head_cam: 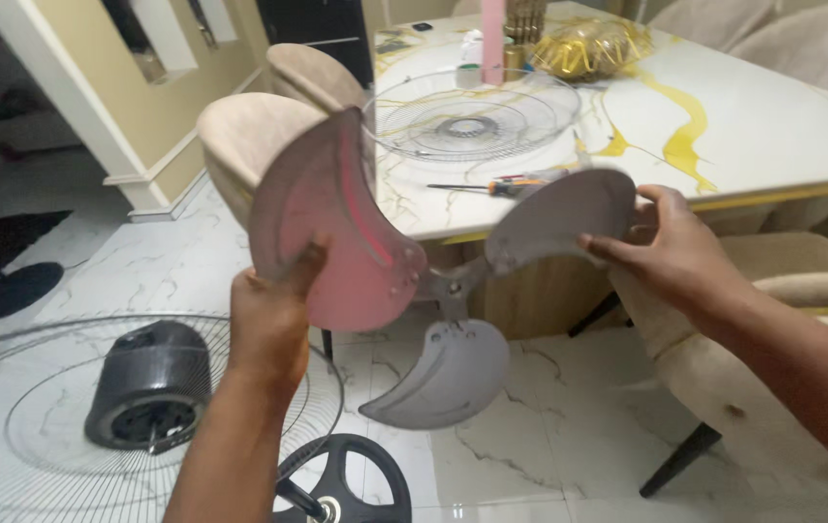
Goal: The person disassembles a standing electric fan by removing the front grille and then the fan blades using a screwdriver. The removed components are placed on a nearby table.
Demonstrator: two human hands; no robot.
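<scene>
— The fan blade (404, 281) is looking like dull, matt grey plastic, dusty, with one blade glowing pinkish where light is passing through.

— And the table (772, 126)?

— Glossy white marble with gold veins. The wire guard (477, 111) is showing as thin shiny metal; the chairs (249, 136) are wearing soft beige velvety cloth.

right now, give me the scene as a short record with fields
held item: three-blade fan propeller, dusty grey
left hand: grips the upper left blade
right hand: grips the right blade's tip
floor: fan motor housing lying on a wire fan guard; black round fan base near the left forearm
table: white marble with gold veins, carrying a second wire guard and a screwdriver
seating: beige chairs beside the table
</scene>
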